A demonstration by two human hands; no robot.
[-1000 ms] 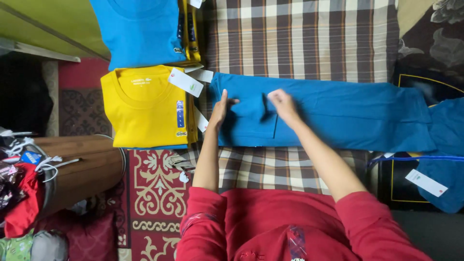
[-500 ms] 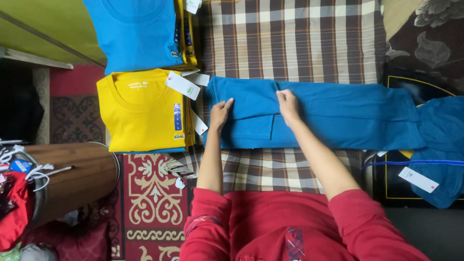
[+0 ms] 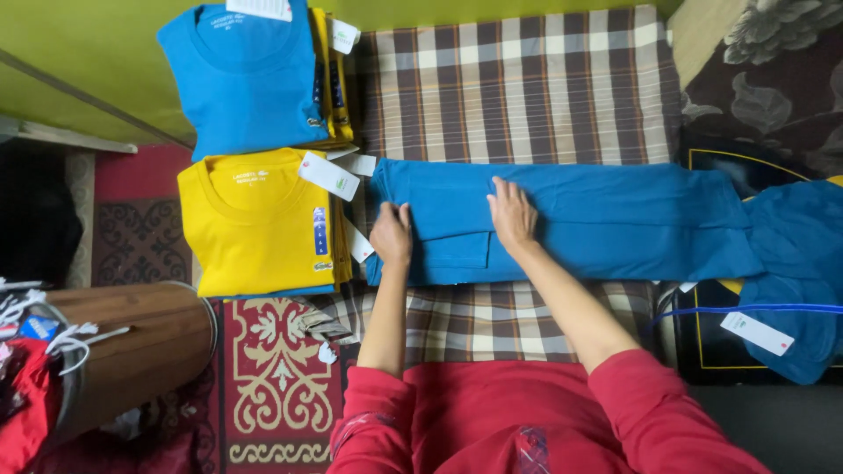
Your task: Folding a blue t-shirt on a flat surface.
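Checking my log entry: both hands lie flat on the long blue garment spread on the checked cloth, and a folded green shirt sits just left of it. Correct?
Not quite. The folded shirt is yellow, not green, as the head view shows. Both the left hand and right hand lie flat on the blue garment on the checked cloth.

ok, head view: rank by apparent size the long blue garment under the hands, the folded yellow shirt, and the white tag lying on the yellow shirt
1. long blue garment, stretched across the plaid cloth, with the left hand and right hand flat on it.
2. folded yellow shirt, clearly smaller.
3. white tag, by far the smallest.
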